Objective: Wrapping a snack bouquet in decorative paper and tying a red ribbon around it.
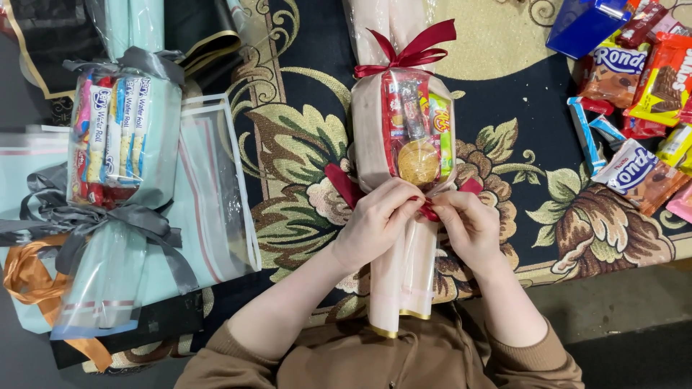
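Two wrapped snack bundles lie on the patterned carpet (303, 144). The pink bundle (375, 144) lies at centre, with one red bow (411, 50) at its far end. At its near end, the left hand (375, 220) and right hand (468, 223) pinch a red ribbon (342, 184), fingers together on it. Its clear window shows red and yellow packets and a round biscuit. Far left lies the mint bundle (122, 144), tied with grey ribbon (94, 220); an orange ribbon (29, 277) lies beside it. Loose red and orange snack packets (634, 86) heap at far right.

My left hand (375, 220) and right hand (468, 223) meet, fingers pinched, apparently closed; forearms angle inward.
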